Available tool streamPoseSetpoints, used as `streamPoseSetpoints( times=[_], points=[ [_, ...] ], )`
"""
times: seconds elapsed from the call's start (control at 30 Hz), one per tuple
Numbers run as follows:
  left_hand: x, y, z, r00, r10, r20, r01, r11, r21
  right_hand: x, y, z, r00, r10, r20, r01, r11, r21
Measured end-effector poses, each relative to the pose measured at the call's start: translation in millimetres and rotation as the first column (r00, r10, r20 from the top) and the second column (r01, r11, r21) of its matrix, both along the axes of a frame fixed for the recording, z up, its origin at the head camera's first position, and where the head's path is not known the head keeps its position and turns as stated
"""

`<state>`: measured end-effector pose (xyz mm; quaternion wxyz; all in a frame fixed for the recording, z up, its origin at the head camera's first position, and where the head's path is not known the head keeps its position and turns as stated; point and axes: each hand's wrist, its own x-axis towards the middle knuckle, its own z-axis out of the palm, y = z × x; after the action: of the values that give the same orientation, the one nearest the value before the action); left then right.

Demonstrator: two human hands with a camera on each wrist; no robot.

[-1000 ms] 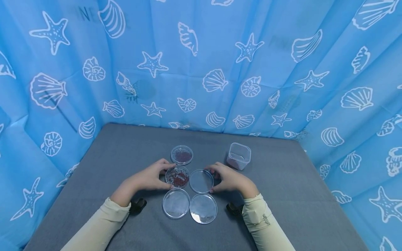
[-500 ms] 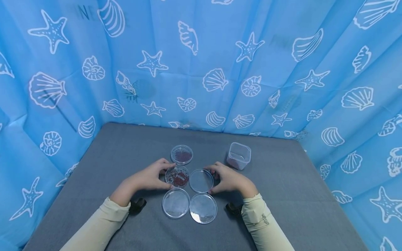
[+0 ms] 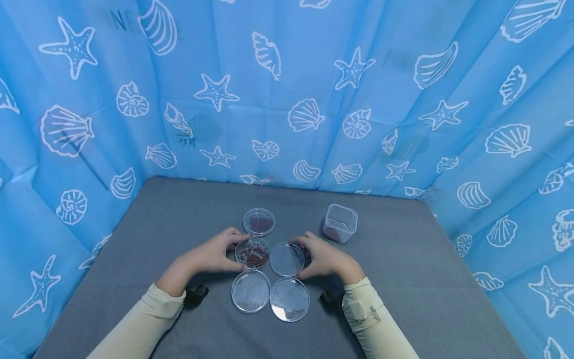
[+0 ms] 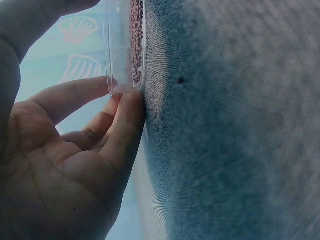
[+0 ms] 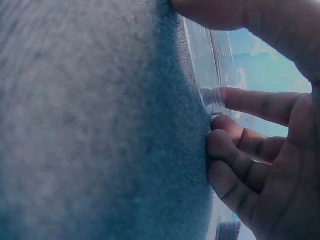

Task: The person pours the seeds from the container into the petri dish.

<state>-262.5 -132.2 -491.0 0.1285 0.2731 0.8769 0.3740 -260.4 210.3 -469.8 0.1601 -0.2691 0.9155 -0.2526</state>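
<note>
My left hand (image 3: pixel 211 253) holds a clear round petri dish (image 3: pixel 252 253) by its side, thumb at the near edge and fingers at the far edge. Dark red granules lie scattered in that dish; the left wrist view shows them as a thin layer at its bottom (image 4: pixel 137 45). Just to the right, my right hand (image 3: pixel 327 257) grips a second petri dish (image 3: pixel 286 259), which looks bare inside. In the right wrist view its clear wall (image 5: pixel 202 65) stands on the cloth between thumb and fingers. The two dishes sit side by side.
Two more clear round dishes or lids, one on the left (image 3: pixel 251 291) and one on the right (image 3: pixel 290 299), lie nearer. Behind stands another petri dish (image 3: pixel 258 222) with reddish granules. A clear square tub (image 3: pixel 341 223) with reddish contents is at back right. Grey cloth (image 3: pixel 188 209) covers the table.
Very little differs: my right wrist has shifted slightly to the left. Both hands keep the same hold on their dishes.
</note>
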Motion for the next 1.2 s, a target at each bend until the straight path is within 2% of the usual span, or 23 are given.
streamPoseSetpoints(
  times=[0.43, 0.6, 0.67, 0.73, 0.8, 0.9, 0.97, 1.03, 1.1, 1.2],
  points=[
    [1.1, 0.8, 0.7, 1.000, -0.003, -0.008, 0.003, 1.000, 0.003, -4.4, 12, 3.7, 0.998, -0.013, -0.069, 0.005, 0.992, -0.128],
    [0.9, 1.0, 0.6, 1.000, -0.004, -0.010, 0.004, 1.000, -0.001, -6.6, 23, 12.2, 0.996, -0.048, -0.078, 0.030, 0.974, -0.223],
    [0.9, 1.0, 0.8, 1.000, -0.003, -0.008, 0.003, 1.000, 0.002, -7.1, 28, 16.0, 0.996, -0.075, -0.053, 0.057, 0.958, -0.280],
    [1.1, 1.0, 1.2, 1.000, -0.002, -0.006, 0.002, 1.000, 0.004, -7.3, 32, 19.6, 0.996, -0.087, -0.029, 0.071, 0.930, -0.362],
    [1.4, 1.0, 1.6, 1.000, -0.002, -0.001, 0.002, 1.000, 0.006, -7.2, 35, 23.2, 0.997, -0.074, -0.002, 0.064, 0.881, -0.469],
    [1.6, 0.9, 1.8, 1.000, -0.003, 0.002, 0.003, 1.000, 0.004, -7.0, 37, 27.7, 0.999, -0.011, 0.032, 0.029, 0.765, -0.643],
    [1.6, 0.7, 1.9, 1.000, -0.004, 0.002, 0.004, 1.000, 0.006, -7.3, 39, 28.8, 0.999, 0.030, 0.034, 0.005, 0.686, -0.727],
    [1.7, 0.6, 2.0, 1.000, -0.005, 0.000, 0.005, 1.000, 0.008, -7.6, 40, 28.8, 0.998, 0.051, 0.031, -0.008, 0.626, -0.780],
    [1.7, 0.4, 2.1, 1.000, -0.006, -0.003, 0.006, 1.000, 0.011, -7.8, 41, 28.4, 0.998, 0.051, 0.027, -0.009, 0.596, -0.803],
    [1.6, 0.3, 1.9, 1.000, -0.009, -0.006, 0.009, 1.000, 0.013, -6.6, 42, 28.7, 0.999, 0.036, 0.037, 0.009, 0.597, -0.802]
  ],
)
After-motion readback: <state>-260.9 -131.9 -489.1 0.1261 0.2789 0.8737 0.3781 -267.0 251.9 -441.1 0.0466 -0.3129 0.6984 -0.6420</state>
